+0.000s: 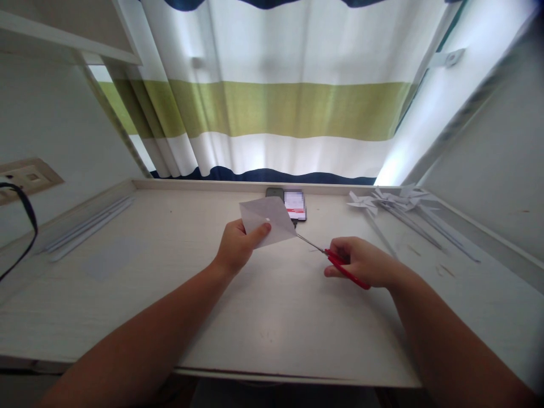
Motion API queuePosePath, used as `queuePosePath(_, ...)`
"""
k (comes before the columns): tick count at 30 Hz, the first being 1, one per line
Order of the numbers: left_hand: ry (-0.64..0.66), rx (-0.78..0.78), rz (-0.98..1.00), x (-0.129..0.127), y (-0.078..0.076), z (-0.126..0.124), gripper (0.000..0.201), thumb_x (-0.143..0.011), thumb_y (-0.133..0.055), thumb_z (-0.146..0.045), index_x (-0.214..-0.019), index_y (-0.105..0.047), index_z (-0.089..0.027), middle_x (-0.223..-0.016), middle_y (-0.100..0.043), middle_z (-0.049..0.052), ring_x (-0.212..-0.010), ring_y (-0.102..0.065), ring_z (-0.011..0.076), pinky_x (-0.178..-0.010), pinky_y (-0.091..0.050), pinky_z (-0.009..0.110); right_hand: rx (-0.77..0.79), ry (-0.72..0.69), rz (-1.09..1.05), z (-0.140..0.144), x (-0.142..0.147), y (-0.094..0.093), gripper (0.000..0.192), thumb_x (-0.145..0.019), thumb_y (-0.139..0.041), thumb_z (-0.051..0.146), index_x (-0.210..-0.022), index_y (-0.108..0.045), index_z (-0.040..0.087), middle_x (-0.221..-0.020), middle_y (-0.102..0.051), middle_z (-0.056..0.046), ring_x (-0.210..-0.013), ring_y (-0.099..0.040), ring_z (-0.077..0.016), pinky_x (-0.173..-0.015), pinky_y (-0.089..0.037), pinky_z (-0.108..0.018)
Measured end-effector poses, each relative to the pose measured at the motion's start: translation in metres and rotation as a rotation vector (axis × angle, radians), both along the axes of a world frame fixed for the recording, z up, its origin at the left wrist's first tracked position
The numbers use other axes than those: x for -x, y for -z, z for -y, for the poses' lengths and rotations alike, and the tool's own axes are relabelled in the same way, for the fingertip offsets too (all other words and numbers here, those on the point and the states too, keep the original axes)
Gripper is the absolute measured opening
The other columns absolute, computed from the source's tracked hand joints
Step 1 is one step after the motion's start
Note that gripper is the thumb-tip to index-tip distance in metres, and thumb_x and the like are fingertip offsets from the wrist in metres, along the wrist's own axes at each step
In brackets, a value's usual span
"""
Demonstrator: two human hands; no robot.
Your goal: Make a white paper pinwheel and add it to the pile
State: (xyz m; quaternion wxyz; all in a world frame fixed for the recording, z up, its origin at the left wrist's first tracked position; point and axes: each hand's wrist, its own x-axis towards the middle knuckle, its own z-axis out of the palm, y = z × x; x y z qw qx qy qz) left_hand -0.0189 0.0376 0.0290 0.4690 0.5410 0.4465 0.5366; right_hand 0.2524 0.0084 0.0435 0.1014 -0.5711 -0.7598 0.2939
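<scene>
A white paper sheet [268, 221] is pinched in the left hand [238, 245] mid-frame above the desk [263, 317]. Red scissors [340, 265] are gripped by the right hand [365, 263], blade tips at the paper's corner. A crooked cut seems likely, since the paper is held up unsupported.

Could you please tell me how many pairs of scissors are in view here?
1: the red-handled scissors are in the right hand, blades touching the paper sheet held by the left hand.
</scene>
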Motion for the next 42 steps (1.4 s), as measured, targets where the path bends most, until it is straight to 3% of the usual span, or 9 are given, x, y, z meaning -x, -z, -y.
queuePosePath(15, 0.035, 0.021, 0.003, -0.007, -0.002, 0.009, 0.043, -0.064, -0.075, -0.043, -0.091, -0.072, -0.009, -0.091, -0.072, 0.013, -0.082, -0.067, 0.0258, -0.072, -0.051, 0.033, 0.090, -0.027, -0.095, 0.002, 0.004, 0.001, 0.038, -0.066, -0.068, 0.056, -0.071, -0.059, 0.019, -0.064, -0.060, -0.002, -0.057, -0.053, -0.0147, -0.051, -0.039, -0.026)
queuePosePath(27, 0.085, 0.049, -0.038, -0.007, 0.000, 0.010, 0.042, -0.067, -0.074, -0.042, -0.092, -0.071, -0.009, -0.089, -0.072, 0.012, -0.077, -0.067, 0.0237, -0.066, -0.050, 0.030, 0.330, -0.039, -0.267, 0.007, 0.012, -0.001, 0.037, -0.070, -0.066, 0.054, -0.070, -0.055, 0.018, -0.055, -0.058, 0.000, -0.048, -0.055, -0.0136, -0.046, -0.043, -0.025)
queuePosePath(42, 0.087, 0.061, 0.001, -0.008, 0.000, 0.011, 0.042, -0.065, -0.075, -0.042, -0.091, -0.072, -0.009, -0.091, -0.072, 0.013, -0.080, -0.067, 0.0251, -0.070, -0.051, 0.033, 0.316, -0.054, -0.249, 0.008, 0.010, -0.002, 0.035, -0.070, -0.066, 0.053, -0.069, -0.057, 0.018, -0.054, -0.059, 0.000, -0.046, -0.056, -0.0138, -0.046, -0.042, -0.025)
